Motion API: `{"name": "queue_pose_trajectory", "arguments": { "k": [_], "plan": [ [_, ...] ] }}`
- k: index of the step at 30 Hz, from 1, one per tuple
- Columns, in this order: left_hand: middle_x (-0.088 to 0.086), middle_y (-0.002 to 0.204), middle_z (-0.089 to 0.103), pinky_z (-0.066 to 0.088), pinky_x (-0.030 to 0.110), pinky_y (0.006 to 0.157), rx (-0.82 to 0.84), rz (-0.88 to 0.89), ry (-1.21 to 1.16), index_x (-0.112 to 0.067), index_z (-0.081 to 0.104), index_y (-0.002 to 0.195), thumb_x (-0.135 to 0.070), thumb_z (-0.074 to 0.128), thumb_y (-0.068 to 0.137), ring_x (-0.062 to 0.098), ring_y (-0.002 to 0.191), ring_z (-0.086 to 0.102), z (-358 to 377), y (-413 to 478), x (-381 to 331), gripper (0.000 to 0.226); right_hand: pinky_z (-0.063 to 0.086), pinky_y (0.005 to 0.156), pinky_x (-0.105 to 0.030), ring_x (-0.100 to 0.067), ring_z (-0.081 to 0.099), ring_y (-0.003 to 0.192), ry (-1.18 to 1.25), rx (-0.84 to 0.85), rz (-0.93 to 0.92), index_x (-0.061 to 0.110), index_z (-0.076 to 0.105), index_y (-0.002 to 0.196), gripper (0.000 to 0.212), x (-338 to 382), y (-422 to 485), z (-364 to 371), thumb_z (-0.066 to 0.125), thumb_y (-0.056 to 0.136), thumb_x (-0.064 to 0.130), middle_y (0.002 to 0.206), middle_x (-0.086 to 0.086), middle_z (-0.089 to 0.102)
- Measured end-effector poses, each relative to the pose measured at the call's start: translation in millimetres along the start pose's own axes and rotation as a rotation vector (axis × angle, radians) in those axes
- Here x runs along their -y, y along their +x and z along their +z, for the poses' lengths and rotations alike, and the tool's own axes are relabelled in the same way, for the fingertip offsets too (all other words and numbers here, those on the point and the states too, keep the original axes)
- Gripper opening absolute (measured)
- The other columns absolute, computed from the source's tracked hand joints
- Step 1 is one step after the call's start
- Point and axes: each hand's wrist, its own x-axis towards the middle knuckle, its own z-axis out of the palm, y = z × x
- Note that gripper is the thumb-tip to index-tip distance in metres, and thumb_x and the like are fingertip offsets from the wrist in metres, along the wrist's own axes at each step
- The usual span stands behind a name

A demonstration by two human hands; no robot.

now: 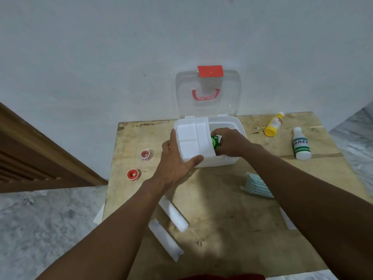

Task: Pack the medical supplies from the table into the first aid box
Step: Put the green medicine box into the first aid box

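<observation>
Far to the left of the hands, two small round red tape rolls sit on the wooden table [222, 209]; one tape roll [146, 155] is nearer the wall and the other tape roll [133, 174] is nearer the person, and both are well apart from the box. The left hand [175, 164] rests on the left front corner of the white box [220, 160]; its fingers lie flat along the left side and the thumb presses on the front edge, so it steadies the box and is not closed around anything. Under that arm, two long white packets [173, 214] lie on the table. Just right of the left hand, a white tray [191, 138] with little sections fills the left part of the box; the clear lid [207, 93] stands up behind, with a red handle. The right hand [232, 141] is down inside the right part of the box, fingers wrapped around a small green bottle [215, 142]; the bottle is in the box, just beside the tray. Below the right arm lies a striped cloth packet [257, 185]. To the right of the right hand, a yellow bottle [273, 125] and a white bottle [301, 145] lie on the table, apart from each other.
</observation>
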Motion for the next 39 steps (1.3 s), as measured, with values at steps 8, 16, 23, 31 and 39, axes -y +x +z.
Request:
{"name": "queue_pose_trajectory", "arguments": {
  "k": [8,16,23,31,39],
  "plan": [
    [-0.002,0.147,0.034,0.042,0.044,0.104,-0.010,0.010,-0.034,-0.030,0.009,0.152,-0.068,0.071,0.066,0.015,0.130,0.035,2,0,0,0.112,0.046,0.104,-0.039,-0.029,0.059,0.119,0.005,0.014,0.004,0.011,0.056,0.135,0.067,-1,6,3,0.086,0.075,0.016,0.133,-0.011,0.062],
    [-0.007,0.141,0.047,0.051,0.049,0.098,-0.026,0.018,-0.055,-0.030,0.018,0.150,-0.071,0.076,0.066,0.017,0.129,0.048,0,-1,-3,0.110,0.040,0.094,-0.025,-0.026,0.055,0.124,0.002,-0.020,-0.039,0.009,0.050,0.141,0.064,-14,-6,-20,0.077,0.084,0.021,0.135,-0.010,0.060],
    [-0.036,0.128,0.042,0.045,0.007,0.085,-0.013,0.001,-0.096,-0.032,0.019,0.150,-0.042,0.078,0.079,-0.020,0.112,0.046,5,-6,-16,0.094,0.044,0.089,-0.033,-0.035,0.064,0.101,0.127,-0.309,-0.118,0.001,0.068,0.116,0.032,-52,-50,-51,0.069,0.087,0.013,0.099,-0.018,0.073],
    [-0.006,0.158,0.029,0.038,0.049,0.111,-0.027,-0.120,-0.021,-0.036,0.008,0.155,-0.063,0.077,0.068,0.021,0.136,0.038,5,-8,-16,0.114,0.050,0.089,-0.032,-0.023,0.065,0.106,-0.041,0.059,0.028,0.019,0.065,0.118,0.046,-121,-107,-59,0.082,0.078,0.033,0.099,0.002,0.063],
    [-0.008,0.156,0.029,0.039,0.053,0.110,-0.046,-0.110,-0.040,-0.035,0.012,0.153,-0.063,0.077,0.067,0.022,0.140,0.035,8,-7,-13,0.112,0.050,0.096,-0.040,-0.024,0.057,0.116,-0.362,0.246,0.004,0.018,0.058,0.131,0.064,-152,-123,-33,0.081,0.076,0.040,0.128,-0.006,0.061]
  ]
}}
